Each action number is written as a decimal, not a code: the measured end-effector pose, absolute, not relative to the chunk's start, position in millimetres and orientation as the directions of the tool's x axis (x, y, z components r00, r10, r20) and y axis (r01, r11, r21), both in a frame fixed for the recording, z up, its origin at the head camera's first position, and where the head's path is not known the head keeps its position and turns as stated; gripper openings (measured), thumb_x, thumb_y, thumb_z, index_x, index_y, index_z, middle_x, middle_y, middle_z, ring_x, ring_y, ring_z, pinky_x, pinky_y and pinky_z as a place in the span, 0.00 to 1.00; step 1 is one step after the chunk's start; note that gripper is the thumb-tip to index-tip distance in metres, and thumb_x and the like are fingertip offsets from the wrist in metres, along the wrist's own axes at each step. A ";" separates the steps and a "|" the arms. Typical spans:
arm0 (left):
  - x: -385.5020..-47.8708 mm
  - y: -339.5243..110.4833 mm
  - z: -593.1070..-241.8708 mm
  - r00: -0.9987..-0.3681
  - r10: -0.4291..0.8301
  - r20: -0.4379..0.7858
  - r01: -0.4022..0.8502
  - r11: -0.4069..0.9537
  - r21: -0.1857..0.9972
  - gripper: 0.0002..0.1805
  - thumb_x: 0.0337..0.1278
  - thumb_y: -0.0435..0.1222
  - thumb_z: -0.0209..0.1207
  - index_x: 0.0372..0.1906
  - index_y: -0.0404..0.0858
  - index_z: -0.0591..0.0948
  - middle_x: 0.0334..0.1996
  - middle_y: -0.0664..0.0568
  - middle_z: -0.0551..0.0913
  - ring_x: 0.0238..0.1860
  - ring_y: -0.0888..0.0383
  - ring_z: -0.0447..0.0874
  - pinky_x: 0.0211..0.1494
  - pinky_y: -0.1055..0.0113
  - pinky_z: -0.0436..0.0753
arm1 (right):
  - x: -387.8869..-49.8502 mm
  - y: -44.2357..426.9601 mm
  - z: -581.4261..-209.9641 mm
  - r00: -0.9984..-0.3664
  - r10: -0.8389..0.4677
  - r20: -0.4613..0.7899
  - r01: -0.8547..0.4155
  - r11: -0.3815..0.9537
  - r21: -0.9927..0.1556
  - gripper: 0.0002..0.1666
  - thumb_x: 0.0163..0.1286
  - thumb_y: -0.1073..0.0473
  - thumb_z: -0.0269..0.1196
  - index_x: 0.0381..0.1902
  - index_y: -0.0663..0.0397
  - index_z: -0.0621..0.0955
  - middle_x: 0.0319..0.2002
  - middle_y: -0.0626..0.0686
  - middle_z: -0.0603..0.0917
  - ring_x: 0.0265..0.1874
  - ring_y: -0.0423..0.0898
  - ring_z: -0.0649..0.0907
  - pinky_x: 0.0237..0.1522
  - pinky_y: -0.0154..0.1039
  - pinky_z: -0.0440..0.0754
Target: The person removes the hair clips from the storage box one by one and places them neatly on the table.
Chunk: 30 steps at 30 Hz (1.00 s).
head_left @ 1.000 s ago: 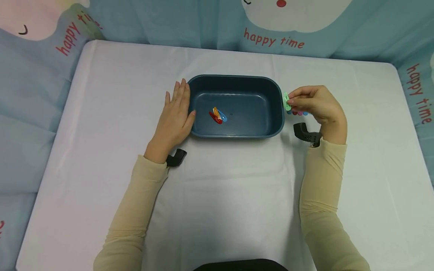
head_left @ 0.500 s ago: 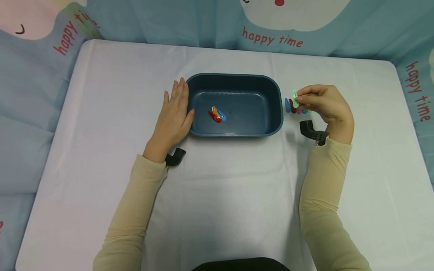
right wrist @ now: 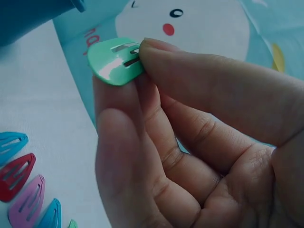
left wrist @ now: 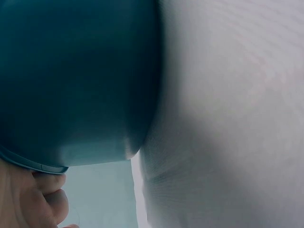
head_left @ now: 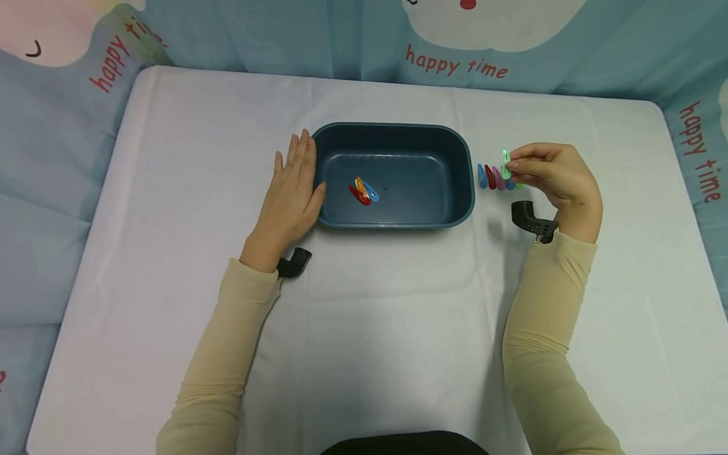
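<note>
Between thumb and fingertips my right hand (head_left: 560, 177) pinches a light green snap hair clip (right wrist: 116, 61), raised above a row of hair clips on the cloth. That row holds a blue clip (head_left: 482, 176), a red clip (head_left: 490, 177), a pink clip (head_left: 498, 179) and others partly hidden under the hand. My left hand (head_left: 287, 196) lies with straight fingers against the left rim of a dark blue plastic basin (head_left: 398, 225). Inside the basin a red clip (head_left: 358, 196), an orange clip (head_left: 360, 185) and a blue clip (head_left: 371, 192) lie together, left of the middle.
A white cloth (head_left: 387, 328) covers the table. Blue curtain fabric (head_left: 284, 38) with printed lettering hangs around its far and side edges. Black camera mounts sit at both wrists, the right mount (head_left: 531, 221) close in front of the clip row.
My right hand has drawn away to the right from the basin's right rim, still pinching the green clip. More of the clip row has come into view. The left hand stays against the basin.
</note>
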State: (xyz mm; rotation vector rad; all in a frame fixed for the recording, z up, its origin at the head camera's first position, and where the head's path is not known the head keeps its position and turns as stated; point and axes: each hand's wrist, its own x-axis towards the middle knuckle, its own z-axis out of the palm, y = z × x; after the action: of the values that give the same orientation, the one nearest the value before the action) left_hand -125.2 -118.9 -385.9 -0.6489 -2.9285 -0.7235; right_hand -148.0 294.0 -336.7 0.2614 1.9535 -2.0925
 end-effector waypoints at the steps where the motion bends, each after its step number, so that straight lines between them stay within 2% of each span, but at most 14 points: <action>1: -125.2 -118.9 -386.0 -0.910 0.385 0.151 0.411 0.802 0.433 0.36 0.69 0.41 0.41 0.72 0.27 0.44 0.74 0.41 0.39 0.74 0.48 0.32 0.71 0.51 0.33 | -147.8 294.6 -337.0 -0.948 -0.066 -0.312 0.316 -0.054 -0.947 0.03 0.58 0.72 0.65 0.29 0.65 0.85 0.26 0.53 0.84 0.23 0.44 0.83 0.31 0.32 0.82; 30: -124.6 -118.5 -384.9 -0.912 0.381 0.153 0.408 0.799 0.442 0.36 0.68 0.40 0.42 0.72 0.27 0.44 0.74 0.41 0.39 0.74 0.48 0.32 0.71 0.52 0.33 | -144.7 310.5 -346.8 -0.915 0.090 -0.394 0.391 -0.047 -0.919 0.05 0.58 0.72 0.65 0.25 0.61 0.86 0.26 0.50 0.83 0.22 0.42 0.80 0.29 0.29 0.80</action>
State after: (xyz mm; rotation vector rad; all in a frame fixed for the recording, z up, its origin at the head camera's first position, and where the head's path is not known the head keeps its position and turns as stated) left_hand -124.6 -118.5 -384.9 -0.6418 -2.9254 -0.7386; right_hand -144.7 310.5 -346.8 0.5193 2.0075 -2.0653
